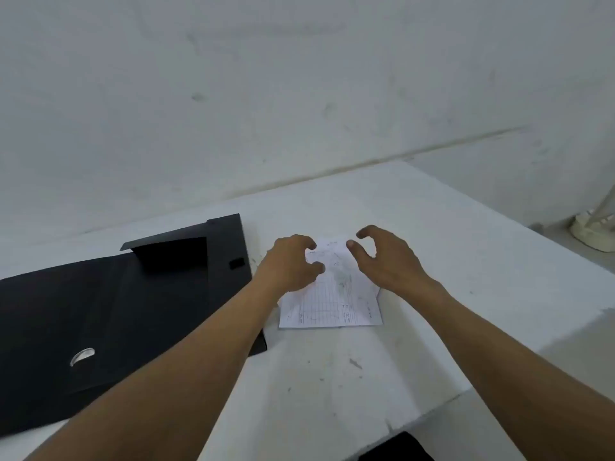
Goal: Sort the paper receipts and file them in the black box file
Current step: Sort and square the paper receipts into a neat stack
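Note:
A small stack of white paper receipts (pixel 332 301) with printed grid lines lies on the white table, just right of the black box file (pixel 100 311). The file lies flat and opened out, its flap raised at the back. My left hand (pixel 291 262) rests on the receipts' upper left part, fingers curled on the paper. My right hand (pixel 382 257) hovers over the upper right part with fingers spread and bent, holding nothing. The top edge of the receipts is partly hidden by both hands.
The white table (pixel 366 377) ends at a front edge on the lower right and meets a white wall at the back. A white object (pixel 595 227) stands beyond the table's right side. A dark object (pixel 396 449) shows below the front edge.

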